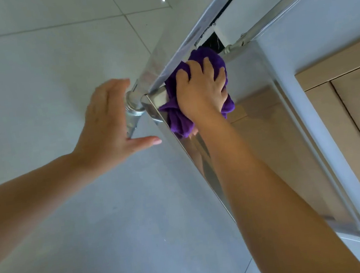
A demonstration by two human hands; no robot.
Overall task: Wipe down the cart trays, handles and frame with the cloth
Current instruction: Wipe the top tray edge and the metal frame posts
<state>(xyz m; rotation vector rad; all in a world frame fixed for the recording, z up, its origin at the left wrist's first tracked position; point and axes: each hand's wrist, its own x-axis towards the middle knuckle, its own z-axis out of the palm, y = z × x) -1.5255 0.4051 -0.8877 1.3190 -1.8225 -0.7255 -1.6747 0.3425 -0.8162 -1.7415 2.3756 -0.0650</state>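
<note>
A shiny steel cart tray fills the right half of the head view and mirrors wooden cabinets. My right hand grips a bunched purple cloth and presses it into the tray's far-left corner, under the upper rail. At that same corner my left hand curls around the round steel post, thumb stretched toward the tray edge. The cloth hides the corner itself.
Pale glossy floor tiles spread to the left and below. A thin steel rail runs along the tray's far side, and another bar follows its right edge. Wooden cabinet fronts appear as reflections at the right.
</note>
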